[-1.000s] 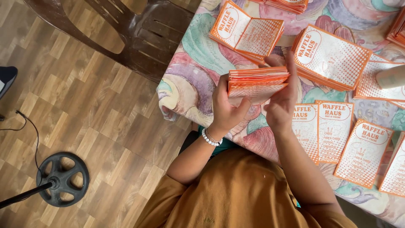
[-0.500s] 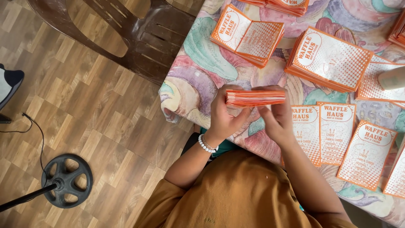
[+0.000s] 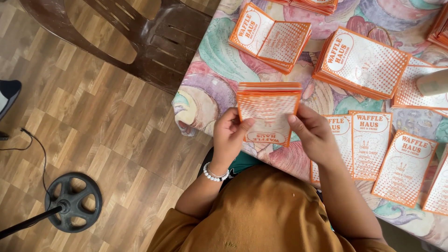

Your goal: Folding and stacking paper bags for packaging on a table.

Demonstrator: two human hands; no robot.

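The stack of orange and white leaflets (image 3: pixel 268 109) is held upright just above the table (image 3: pixel 210 74) edge. The left hand (image 3: pixel 229 137) and the right hand (image 3: pixel 313 135) grasp it, their fingers closed on its two sides. More leaflet piles (image 3: pixel 361 63) lie beyond it on the patterned cloth, and a brown chair (image 3: pixel 140 37) stands beside the table.

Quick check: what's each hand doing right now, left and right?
Left hand: closed on the left edge of the stack of orange-and-white leaflets.
Right hand: closed on the same stack's right edge.

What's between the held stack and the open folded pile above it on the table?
Head view: only bare patterned tablecloth between the held stack and the open folded pile; nothing lies there.
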